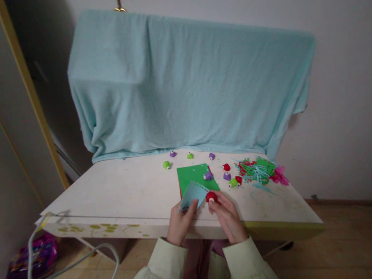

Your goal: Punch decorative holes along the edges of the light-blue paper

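My left hand (180, 221) is closed on a light blue sheet of paper (192, 193), thumb on top, near the table's front edge. Small punched holes run along the sheet's upper edge. In my right hand (228, 213) is a small red craft punch (210, 196) with a white button, its thumb on it. The punch sits at the right corner of the blue paper; whether the paper is inside its slot I cannot tell. Beneath lies a stack of paper with a green sheet (190, 173) on top, red showing at its edges. A purple punch (208, 176) rests on that green sheet.
More punches lie behind and to the right, among them a green one (166, 165) and a red one (226, 167). Punched scraps (259, 170) are heaped on the table's right side. A blue cloth (199, 83) hangs behind the white table (117, 188). A white cable (113, 261) loops at front left.
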Demonstrator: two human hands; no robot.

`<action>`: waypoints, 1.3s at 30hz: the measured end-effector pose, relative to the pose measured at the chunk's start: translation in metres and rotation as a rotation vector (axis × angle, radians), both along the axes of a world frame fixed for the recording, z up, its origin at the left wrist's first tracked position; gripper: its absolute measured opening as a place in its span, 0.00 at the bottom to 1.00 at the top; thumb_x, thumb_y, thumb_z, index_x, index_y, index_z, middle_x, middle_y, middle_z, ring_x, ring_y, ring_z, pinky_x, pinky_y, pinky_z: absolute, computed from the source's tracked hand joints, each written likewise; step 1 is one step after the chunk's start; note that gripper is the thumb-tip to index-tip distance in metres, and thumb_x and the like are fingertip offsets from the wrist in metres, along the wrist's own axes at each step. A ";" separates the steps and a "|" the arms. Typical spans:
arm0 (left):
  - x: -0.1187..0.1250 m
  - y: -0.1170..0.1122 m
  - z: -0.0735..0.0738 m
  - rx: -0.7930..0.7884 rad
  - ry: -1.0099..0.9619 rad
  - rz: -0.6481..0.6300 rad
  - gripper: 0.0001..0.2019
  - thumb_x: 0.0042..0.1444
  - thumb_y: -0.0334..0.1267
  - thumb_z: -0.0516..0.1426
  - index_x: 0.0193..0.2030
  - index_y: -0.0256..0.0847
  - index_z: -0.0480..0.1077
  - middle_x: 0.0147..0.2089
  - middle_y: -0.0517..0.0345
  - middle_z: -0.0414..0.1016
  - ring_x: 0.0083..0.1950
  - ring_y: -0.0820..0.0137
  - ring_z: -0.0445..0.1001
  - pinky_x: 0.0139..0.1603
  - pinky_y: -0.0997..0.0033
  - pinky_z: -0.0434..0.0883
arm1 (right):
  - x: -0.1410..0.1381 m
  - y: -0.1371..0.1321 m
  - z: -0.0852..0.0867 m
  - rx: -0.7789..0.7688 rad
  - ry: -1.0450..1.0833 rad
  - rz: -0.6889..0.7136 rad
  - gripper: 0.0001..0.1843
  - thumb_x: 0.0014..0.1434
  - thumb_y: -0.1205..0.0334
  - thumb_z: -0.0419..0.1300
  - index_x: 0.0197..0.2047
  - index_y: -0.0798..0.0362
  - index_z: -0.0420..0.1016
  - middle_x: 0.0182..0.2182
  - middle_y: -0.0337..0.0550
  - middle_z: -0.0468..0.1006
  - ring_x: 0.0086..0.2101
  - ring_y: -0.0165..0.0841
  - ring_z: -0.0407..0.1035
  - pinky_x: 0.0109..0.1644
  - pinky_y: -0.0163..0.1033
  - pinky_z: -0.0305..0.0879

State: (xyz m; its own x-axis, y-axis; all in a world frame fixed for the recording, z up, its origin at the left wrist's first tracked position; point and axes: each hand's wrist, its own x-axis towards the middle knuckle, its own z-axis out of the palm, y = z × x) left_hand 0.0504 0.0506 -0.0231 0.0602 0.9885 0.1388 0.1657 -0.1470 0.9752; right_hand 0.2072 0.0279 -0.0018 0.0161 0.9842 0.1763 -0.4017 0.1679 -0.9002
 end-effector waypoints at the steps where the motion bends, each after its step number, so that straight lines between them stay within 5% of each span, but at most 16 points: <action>1: 0.000 0.000 0.001 -0.005 -0.006 -0.003 0.19 0.55 0.51 0.55 0.25 0.35 0.67 0.23 0.59 0.69 0.26 0.72 0.65 0.27 0.76 0.61 | 0.000 0.000 0.000 0.001 -0.006 0.004 0.16 0.58 0.63 0.64 0.49 0.55 0.70 0.38 0.44 0.70 0.34 0.30 0.60 0.35 0.33 0.57; 12: 0.001 -0.001 -0.001 0.005 -0.023 -0.095 0.18 0.57 0.48 0.54 0.25 0.36 0.64 0.21 0.63 0.63 0.24 0.74 0.62 0.26 0.77 0.59 | 0.001 -0.001 -0.006 -0.048 -0.072 0.028 0.13 0.57 0.62 0.66 0.44 0.56 0.71 0.37 0.44 0.71 0.36 0.32 0.62 0.36 0.33 0.57; 21: -0.001 -0.004 0.011 0.110 0.057 -0.158 0.15 0.59 0.46 0.52 0.32 0.35 0.69 0.28 0.61 0.67 0.30 0.74 0.61 0.30 0.77 0.58 | 0.003 -0.002 0.000 -0.039 -0.186 0.112 0.11 0.59 0.59 0.64 0.40 0.57 0.70 0.30 0.38 0.65 0.27 0.26 0.54 0.27 0.31 0.48; 39: -0.004 -0.002 0.010 0.126 0.135 -0.191 0.16 0.60 0.47 0.51 0.31 0.35 0.68 0.28 0.60 0.67 0.30 0.73 0.61 0.31 0.76 0.59 | 0.010 -0.002 -0.003 -0.019 -0.317 0.066 0.12 0.62 0.54 0.60 0.38 0.56 0.69 0.26 0.38 0.67 0.26 0.28 0.59 0.27 0.32 0.55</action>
State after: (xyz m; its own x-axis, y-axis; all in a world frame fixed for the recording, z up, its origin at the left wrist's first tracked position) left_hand 0.0459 0.0485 -0.0128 0.2706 0.9329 0.2378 0.2509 -0.3069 0.9181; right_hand 0.2170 0.0258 -0.0053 -0.1001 0.9845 0.1439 -0.1106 0.1328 -0.9850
